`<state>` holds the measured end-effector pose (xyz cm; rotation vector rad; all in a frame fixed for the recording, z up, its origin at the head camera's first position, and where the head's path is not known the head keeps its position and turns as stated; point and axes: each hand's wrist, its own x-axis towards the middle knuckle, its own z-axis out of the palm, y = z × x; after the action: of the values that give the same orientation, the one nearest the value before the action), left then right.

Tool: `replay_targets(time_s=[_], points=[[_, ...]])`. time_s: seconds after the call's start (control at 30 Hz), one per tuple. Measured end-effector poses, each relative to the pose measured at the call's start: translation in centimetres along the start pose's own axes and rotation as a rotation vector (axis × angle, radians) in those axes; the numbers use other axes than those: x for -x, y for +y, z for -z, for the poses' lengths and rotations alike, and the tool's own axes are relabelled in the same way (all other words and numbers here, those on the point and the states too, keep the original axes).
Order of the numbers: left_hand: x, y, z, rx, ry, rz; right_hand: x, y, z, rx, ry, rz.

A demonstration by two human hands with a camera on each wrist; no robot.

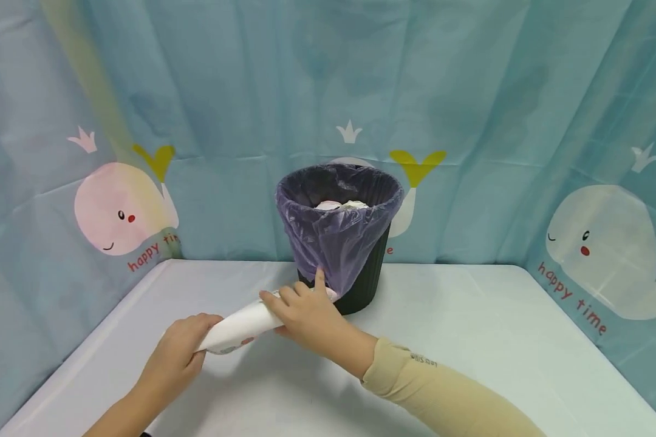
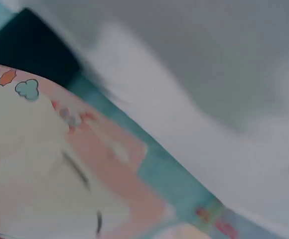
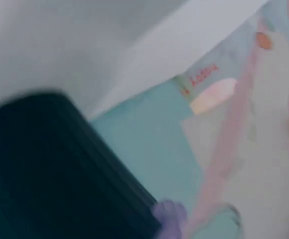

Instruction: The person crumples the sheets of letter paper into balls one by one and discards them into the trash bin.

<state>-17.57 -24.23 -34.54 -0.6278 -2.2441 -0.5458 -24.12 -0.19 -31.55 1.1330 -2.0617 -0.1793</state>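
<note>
Both hands hold a white, bendable, sheet-like thing above the table, tilted up to the right. It has pink edging and small coloured prints, plainest in the left wrist view; its exact kind I cannot tell. My left hand grips its lower left end. Around the upper right end, my right hand pinches, with one finger raised in front of the bin's liner. Behind that hand stands a black trash bin lined with a purple plastic bag. Crumpled pale pieces lie inside the bin.
A white table spreads under the hands, and the bin stands near its back edge. Blue-green curtains printed with whales and lettering hang close behind the table and along both sides.
</note>
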Motion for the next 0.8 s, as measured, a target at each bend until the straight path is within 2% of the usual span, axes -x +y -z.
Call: replay_targets(time_s=[0.03, 0.07, 0.17, 0.23, 0.3, 0.5, 0.57, 0.67, 0.73, 0.8], points=[[-0.3, 0.6, -0.1, 0.092, -0.006, 0.071, 0.3, 0.0, 0.0, -0.038, 0.013, -0.024], [-0.6, 1.1, -0.2, 0.231, -0.007, 0.145, 0.5, 0.0, 0.0, -0.080, 0.027, -0.048], [-1.8, 2.6, -0.6, 0.752, -0.012, 0.345, 1.0, 0.1, 0.2, -0.276, 0.020, -0.138], [-2.8, 3.5, -1.0, 1.040, 0.001, 0.412, 1.1, 0.2, 0.3, -0.438, -0.015, -0.202], [-4.0, 4.4, -1.7, 1.211, 0.029, 0.445, 1.1, 0.3, 0.5, -0.624, -0.051, -0.286], [-7.4, 6.7, -3.9, 1.405, 0.165, 0.465, 1.5, 0.3, 1.1, -1.112, -0.200, -0.504], [-7.9, 7.3, -4.4, 1.441, 0.211, 0.458, 1.9, 0.5, 1.3, -1.254, -0.262, -0.526], [-8.5, 8.3, -5.0, 1.469, 0.284, 0.433, 2.8, 0.8, 1.3, -1.450, -0.326, -0.517], [-9.0, 9.0, -5.4, 1.475, 0.328, 0.422, 3.3, 1.2, 1.4, -1.546, -0.336, -0.516], [-9.4, 9.7, -5.8, 1.489, 0.352, 0.430, 3.6, 1.4, 1.4, -1.626, -0.312, -0.510]])
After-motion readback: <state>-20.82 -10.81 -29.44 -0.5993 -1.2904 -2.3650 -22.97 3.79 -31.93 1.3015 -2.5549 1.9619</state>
